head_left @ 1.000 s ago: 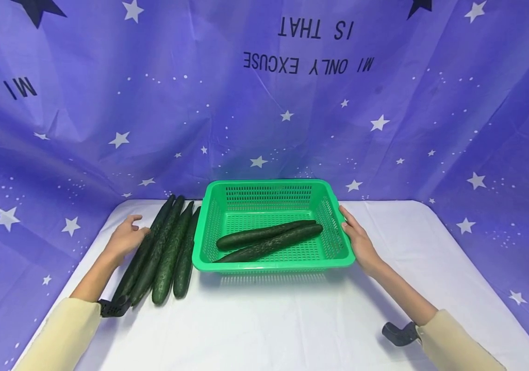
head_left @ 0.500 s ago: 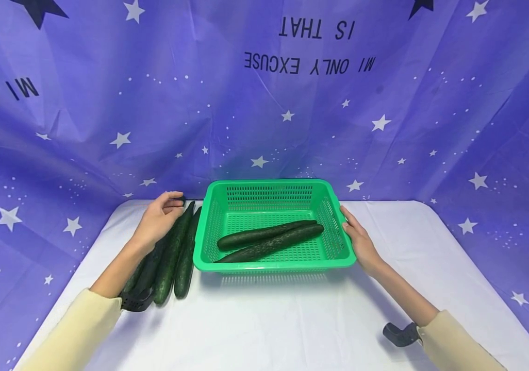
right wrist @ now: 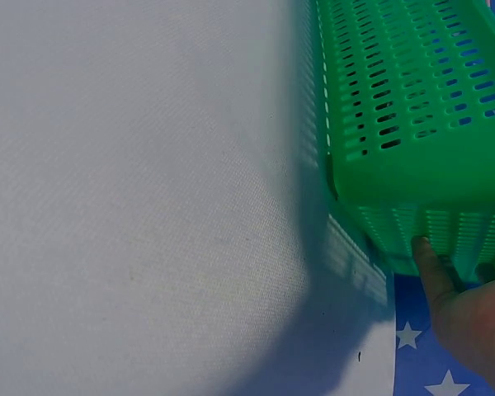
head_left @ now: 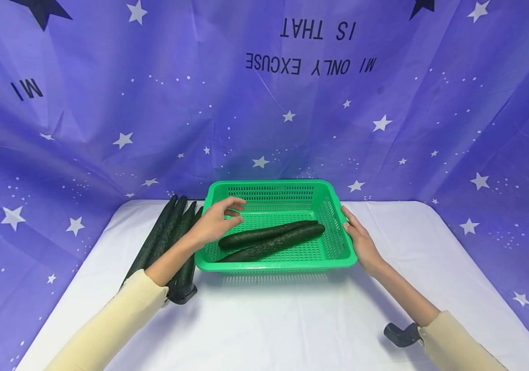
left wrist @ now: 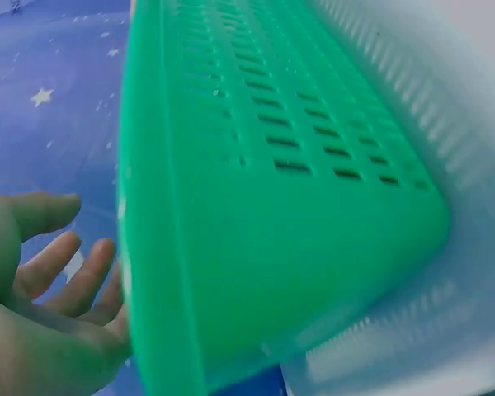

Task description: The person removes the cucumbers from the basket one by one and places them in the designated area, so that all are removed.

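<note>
In the head view my left hand reaches over the left rim of a green plastic basket, fingers loosely bent and holding nothing. The left wrist view shows that hand with fingers spread beside the basket's rim. Two long dark cucumbers lie side by side inside the basket, slanting up to the right. My right hand rests against the basket's right end with extended fingers. In the right wrist view a fingertip touches the slotted outer wall.
Several more cucumbers lie in a row left of the basket, partly hidden under my left forearm. A white cloth covers the table. A purple star-printed curtain hangs behind and at both sides.
My left hand has moved right, from beside the row of cucumbers, across them, to over the basket's left side. The right hand and the basket have stayed put.
</note>
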`<state>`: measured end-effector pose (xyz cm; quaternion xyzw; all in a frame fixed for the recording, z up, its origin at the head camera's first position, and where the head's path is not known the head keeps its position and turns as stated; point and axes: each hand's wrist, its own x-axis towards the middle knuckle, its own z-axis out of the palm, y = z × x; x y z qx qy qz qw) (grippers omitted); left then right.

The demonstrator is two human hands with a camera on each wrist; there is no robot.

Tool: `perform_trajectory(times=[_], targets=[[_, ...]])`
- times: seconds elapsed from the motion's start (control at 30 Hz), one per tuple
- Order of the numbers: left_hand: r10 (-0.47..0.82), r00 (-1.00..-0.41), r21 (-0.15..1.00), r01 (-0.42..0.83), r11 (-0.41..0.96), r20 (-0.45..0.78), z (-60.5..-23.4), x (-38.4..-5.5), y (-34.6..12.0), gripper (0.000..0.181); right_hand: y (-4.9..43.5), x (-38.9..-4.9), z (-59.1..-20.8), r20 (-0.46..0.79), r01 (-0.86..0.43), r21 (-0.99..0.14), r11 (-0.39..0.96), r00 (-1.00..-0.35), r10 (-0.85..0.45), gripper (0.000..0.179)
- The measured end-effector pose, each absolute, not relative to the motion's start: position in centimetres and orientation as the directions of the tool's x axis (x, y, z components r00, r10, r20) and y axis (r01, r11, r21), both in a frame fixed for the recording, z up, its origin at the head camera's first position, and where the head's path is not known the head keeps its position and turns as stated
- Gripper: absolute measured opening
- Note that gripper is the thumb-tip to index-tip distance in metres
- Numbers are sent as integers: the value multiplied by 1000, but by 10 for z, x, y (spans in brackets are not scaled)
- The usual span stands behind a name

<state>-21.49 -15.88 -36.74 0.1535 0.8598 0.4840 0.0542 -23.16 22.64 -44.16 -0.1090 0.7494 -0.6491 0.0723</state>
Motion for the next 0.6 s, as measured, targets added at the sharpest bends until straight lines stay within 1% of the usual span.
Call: perform_trajectory(times=[0.17,0.43,0.6], targets=[[397,-918,841,214,497,-2,-364,-226,-141,43,226,-232,-441,28,-67,-988,142,-966,-257,55],[452,-883,834,155,530,-124,-346,-250,-124,42,228,-232,-442,31,-69,-987,144,-967,-254,55],[487,-846,813,120,569,-216,-345,-264,-113,45,228,-233,-442,38,-78,-987,143,-965,-261,55]])
